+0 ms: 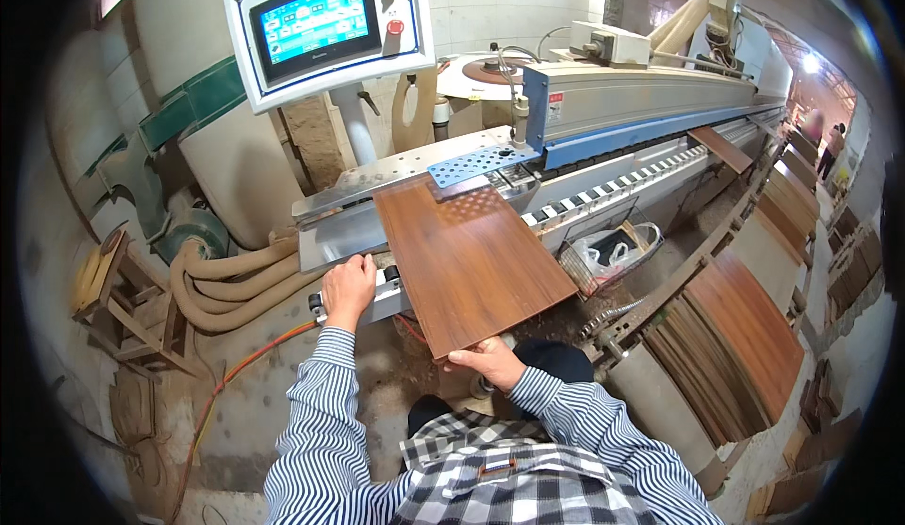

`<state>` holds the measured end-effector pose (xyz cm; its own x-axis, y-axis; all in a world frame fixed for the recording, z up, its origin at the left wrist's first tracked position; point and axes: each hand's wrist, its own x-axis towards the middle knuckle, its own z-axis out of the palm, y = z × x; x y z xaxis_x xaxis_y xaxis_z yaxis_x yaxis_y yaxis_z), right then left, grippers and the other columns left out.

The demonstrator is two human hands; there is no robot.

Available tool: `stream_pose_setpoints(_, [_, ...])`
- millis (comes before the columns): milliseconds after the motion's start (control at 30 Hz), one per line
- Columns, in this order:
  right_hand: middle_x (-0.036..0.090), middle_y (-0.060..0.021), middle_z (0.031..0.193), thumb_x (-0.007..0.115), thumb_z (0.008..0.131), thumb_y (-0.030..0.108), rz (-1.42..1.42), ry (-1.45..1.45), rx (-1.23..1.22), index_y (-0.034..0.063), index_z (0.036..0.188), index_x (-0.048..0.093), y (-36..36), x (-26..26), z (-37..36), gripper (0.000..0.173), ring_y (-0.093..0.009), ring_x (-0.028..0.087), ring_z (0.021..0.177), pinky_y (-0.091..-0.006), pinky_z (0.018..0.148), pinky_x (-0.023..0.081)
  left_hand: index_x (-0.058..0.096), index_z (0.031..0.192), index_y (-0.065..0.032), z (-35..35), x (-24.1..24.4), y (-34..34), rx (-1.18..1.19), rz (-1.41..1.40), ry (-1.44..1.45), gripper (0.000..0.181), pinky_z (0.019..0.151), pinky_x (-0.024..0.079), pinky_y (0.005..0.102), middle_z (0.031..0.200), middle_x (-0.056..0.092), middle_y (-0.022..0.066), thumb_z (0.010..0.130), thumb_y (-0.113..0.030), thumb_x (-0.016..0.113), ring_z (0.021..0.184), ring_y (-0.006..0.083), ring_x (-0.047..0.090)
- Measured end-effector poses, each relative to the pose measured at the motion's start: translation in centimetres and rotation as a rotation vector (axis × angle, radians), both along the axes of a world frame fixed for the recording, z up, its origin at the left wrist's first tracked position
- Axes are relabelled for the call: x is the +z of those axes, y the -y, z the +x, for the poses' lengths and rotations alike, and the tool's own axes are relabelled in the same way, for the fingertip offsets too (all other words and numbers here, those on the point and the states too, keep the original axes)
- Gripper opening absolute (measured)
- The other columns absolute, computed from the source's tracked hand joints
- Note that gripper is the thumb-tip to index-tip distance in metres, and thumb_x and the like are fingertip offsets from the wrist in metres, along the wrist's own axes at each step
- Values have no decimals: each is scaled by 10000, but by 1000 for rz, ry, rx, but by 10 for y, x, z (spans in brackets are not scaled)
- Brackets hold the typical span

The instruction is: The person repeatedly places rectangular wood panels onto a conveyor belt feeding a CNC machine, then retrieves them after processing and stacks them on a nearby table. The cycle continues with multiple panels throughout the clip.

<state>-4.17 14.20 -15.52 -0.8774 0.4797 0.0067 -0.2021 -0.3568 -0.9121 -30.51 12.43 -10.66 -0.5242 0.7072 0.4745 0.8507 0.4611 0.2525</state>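
A wood-grain brown panel (481, 256) lies flat in front of me, its far edge at the infeed of an edge banding machine (636, 108). My right hand (491, 364) grips the panel's near edge, thumb on top and fingers underneath. To the left of the panel, my left hand (348, 288) is over a white support rail with black rollers (389, 286), fingers curled and apart from the panel. Whether it grips the rail is hidden. A blue perforated plate (481, 165) sits over the panel's far end.
A control screen with buttons (318, 23) stands at the upper left. On the right, stacked panels (742, 341) rest on a roller conveyor. A wire basket (611, 253) hangs below the machine. Ribbed hoses (233, 285) and an orange hose (240, 373) run at left. People (831, 147) stand far off.
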Motion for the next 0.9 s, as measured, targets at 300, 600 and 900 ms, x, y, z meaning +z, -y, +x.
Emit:
stream_pose_setpoints(300, [624,-91,1002,548,891,148,50,10,-103,-17,1072,577,-2,-1,13,246,-162,607,898,-267,757,500,604,692,-35,2,2,0,3,-14,23,364,641,462,475,665,605,216,863,-326,467,661,388,598])
stream_pose_setpoints(600, [648,-146,825,496,916,144,75,43,-354,-63,937,573,-20,-9,44,221,-166,618,731,-265,698,506,610,691,-36,1,0,1,3,-10,-1,370,634,462,476,665,605,220,866,-328,465,656,391,598])
stream_pose_setpoints(900, [643,-47,736,516,916,250,-64,40,-656,50,840,576,-48,3,86,222,-79,565,614,-210,593,455,613,689,-37,5,1,1,-9,-1,-17,374,621,463,475,667,607,212,868,-329,462,649,386,598])
